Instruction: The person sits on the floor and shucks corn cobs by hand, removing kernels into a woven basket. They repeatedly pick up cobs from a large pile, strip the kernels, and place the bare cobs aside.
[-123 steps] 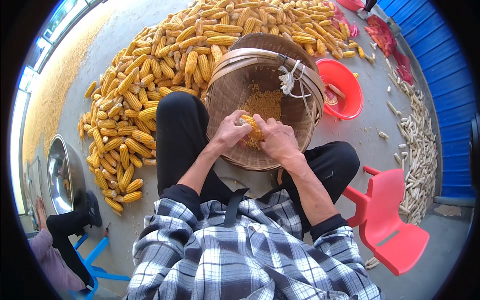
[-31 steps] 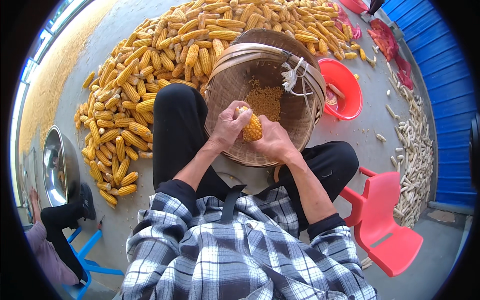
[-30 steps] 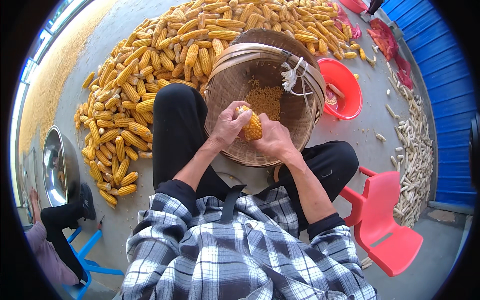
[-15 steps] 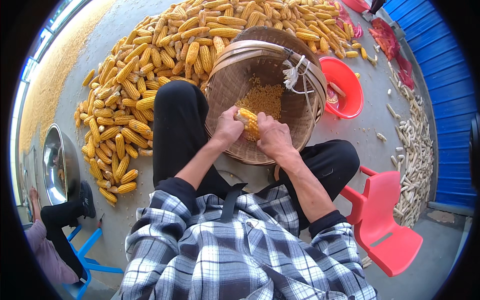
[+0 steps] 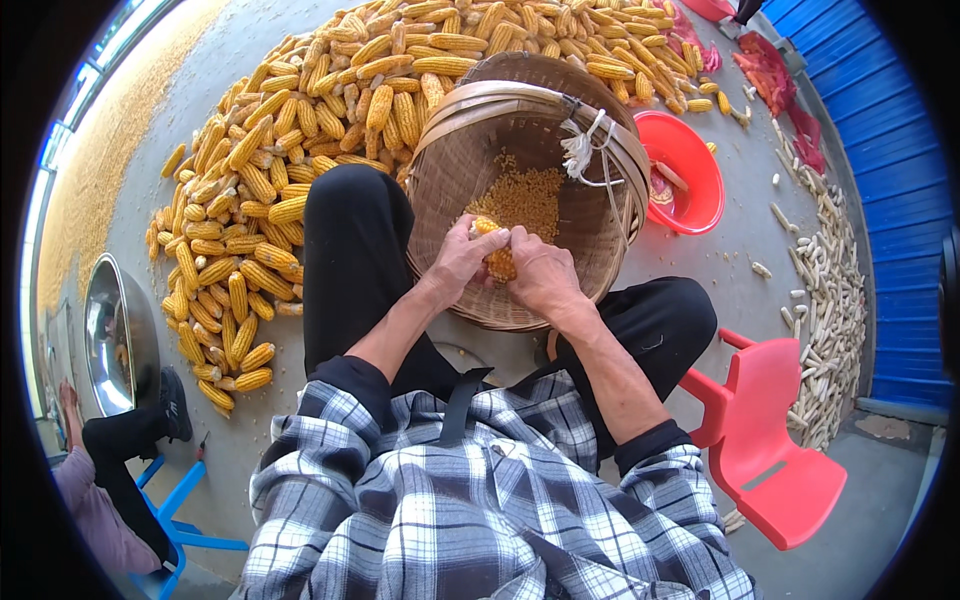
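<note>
An ear of corn (image 5: 501,264), yellow and partly covered by my fingers, is held over a round woven basket (image 5: 440,170) between my knees. My left hand (image 5: 460,258) is closed around its left side, the thumb lying across the kernels. On its other side my right hand (image 5: 543,272) grips it too, the fingers bent and pressed against the cob. Loose kernels (image 5: 525,200) lie in a heap on the basket's floor. White cord is tied to the basket's pale handle (image 5: 540,95).
A big pile of corn ears (image 5: 250,210) spreads left and beyond the basket. To the right stand a red basin (image 5: 700,170), a red chair (image 5: 770,440) and a heap of bare cobs (image 5: 830,330). Another person's leg (image 5: 125,435), a blue stool (image 5: 180,495) and a metal bowl (image 5: 105,330) are at left.
My left thumb has moved across the top of the corn ear, meeting my right hand. More of the ear is covered now, and both hands stay over the basket.
</note>
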Demonstrator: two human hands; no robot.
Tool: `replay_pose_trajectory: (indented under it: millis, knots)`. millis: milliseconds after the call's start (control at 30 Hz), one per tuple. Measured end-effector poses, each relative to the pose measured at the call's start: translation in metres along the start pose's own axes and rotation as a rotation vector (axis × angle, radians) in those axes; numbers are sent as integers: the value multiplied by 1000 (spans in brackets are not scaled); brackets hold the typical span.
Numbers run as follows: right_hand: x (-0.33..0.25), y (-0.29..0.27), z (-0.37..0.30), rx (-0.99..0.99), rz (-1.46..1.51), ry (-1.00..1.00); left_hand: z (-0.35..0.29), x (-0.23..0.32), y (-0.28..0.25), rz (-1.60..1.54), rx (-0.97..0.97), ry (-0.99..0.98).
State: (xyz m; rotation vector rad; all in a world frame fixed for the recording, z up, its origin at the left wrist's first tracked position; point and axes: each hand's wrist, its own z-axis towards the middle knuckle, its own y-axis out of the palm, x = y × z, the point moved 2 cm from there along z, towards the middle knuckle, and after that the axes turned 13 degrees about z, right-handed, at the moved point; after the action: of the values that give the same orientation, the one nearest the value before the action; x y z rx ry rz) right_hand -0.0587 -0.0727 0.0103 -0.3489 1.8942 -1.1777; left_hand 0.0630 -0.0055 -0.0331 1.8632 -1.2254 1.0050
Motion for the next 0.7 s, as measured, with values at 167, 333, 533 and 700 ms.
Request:
replay_pose_trajectory:
  millis: [167, 333, 533, 700]
  knots:
    - [-2, -20, 1, -124, 170, 109, -8, 10, 3, -128, -47, 117]
    - [0, -23, 1, -117, 393, 181, -10, 14, -4, -283, -150, 124]
    - [2, -9, -1, -143, 717, 97, -3, 5, 2, 121, 132, 324]
    - [-3, -14, -1, -226, 773, 108, 0, 2, 0, 223, 276, 399]
